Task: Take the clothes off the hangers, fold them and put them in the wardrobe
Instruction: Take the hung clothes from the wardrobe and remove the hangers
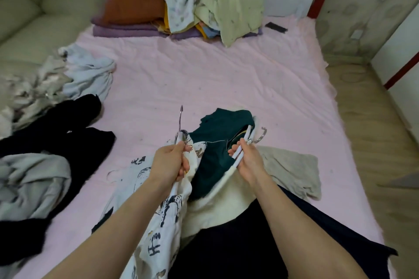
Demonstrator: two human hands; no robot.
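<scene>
On the pink bed (226,70), heaps of clothes lie to the left and at the far end. Nearer, the left hand (172,161) grips a printed garment (158,222) at its hanger hook (180,118); the right hand (247,158) curls round white hangers (240,149) carrying a green garment (217,142). This looks like the unhanging step: next, slide a hanger out of its neckline.
</scene>
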